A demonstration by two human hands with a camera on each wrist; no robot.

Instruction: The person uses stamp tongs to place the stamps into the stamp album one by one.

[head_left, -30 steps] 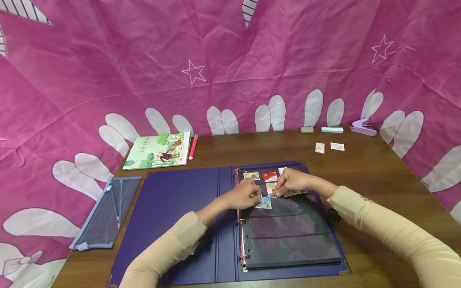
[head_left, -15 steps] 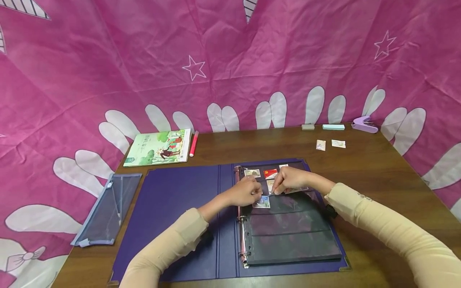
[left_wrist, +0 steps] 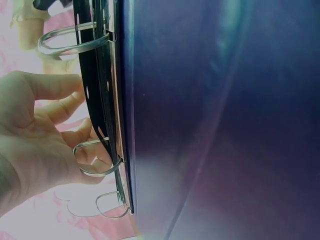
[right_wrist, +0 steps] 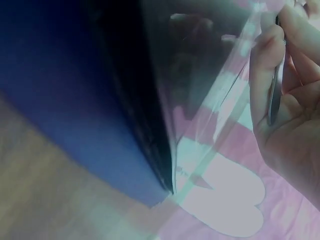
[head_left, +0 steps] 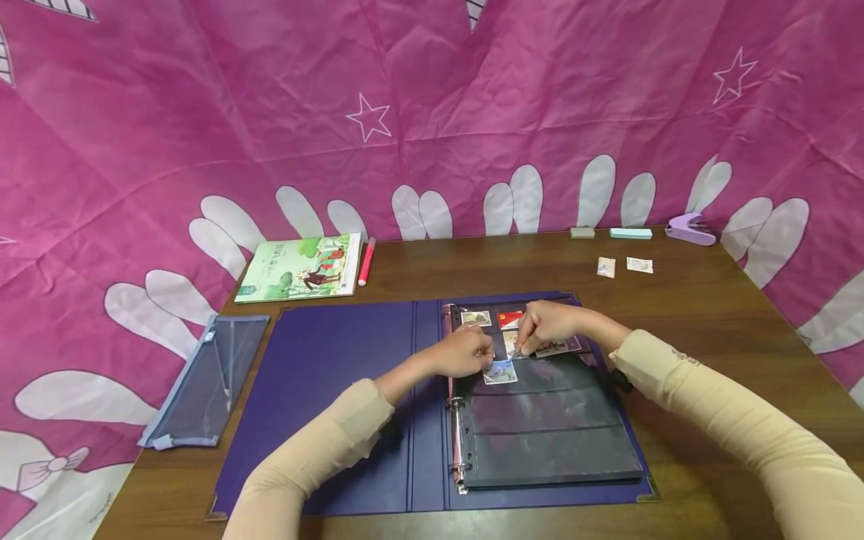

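A stamp album (head_left: 344, 405) lies spread out, its black pocket page (head_left: 550, 457) on metal rings (head_left: 457, 403). My right hand (head_left: 550, 325) holds tweezers (right_wrist: 275, 92), their tips at the upper right corner of a blue landscape stamp (head_left: 500, 373). This stamp lies slightly tilted over the third pocket row. At its upper left, my left hand (head_left: 461, 351) has curled fingers and appears to pinch the pocket's edge; the fingertips are partly hidden. Above are a brownish stamp (head_left: 475, 318), a red stamp (head_left: 509, 320), a pale stamp (head_left: 511, 343) and a wide stamp (head_left: 559, 346).
Two loose stamps, one upright (head_left: 606, 267) and one sideways (head_left: 640, 265), lie at the back right. Behind them are an eraser (head_left: 582, 233), a pale blue box (head_left: 631, 233) and a purple stapler (head_left: 690, 229). Leftward lie a book (head_left: 300, 268), red marker (head_left: 367, 262) and zip pouch (head_left: 205, 382).
The blue stamp has shifted slightly right and toward the front of the page and tilted. The tweezers' tips remain by its upper right. Both hands stay close together; the head view has tilted down slightly.
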